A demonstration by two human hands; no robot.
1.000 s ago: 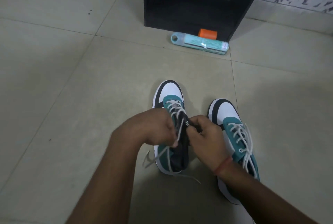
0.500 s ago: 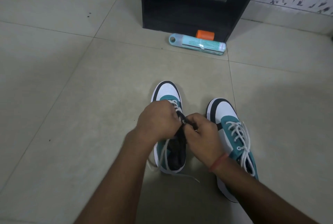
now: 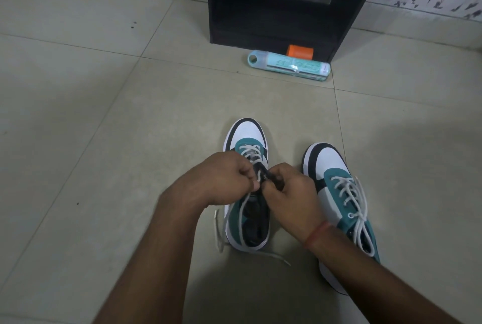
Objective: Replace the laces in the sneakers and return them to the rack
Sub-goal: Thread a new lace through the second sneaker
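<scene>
Left sneaker (image 3: 246,141) at frame centre on the floor (image 3: 104,141), white lace (image 3: 245,209) partly threaded; left hand (image 3: 224,180) pinches the lace, right hand (image 3: 292,193) curled around the dark tongue (image 3: 263,169). Right sneaker (image 3: 339,193) just beside it at centre right, fully laced. Black rack (image 3: 287,3) at top centre, a teal bottle (image 3: 289,64) lying against its base.

Wide open floor tiles (image 3: 91,141) left of left sneaker (image 3: 246,141); right sneaker (image 3: 336,180) crowded right side; bottle (image 3: 289,64), probably touching rack (image 3: 281,3), blocked front.
</scene>
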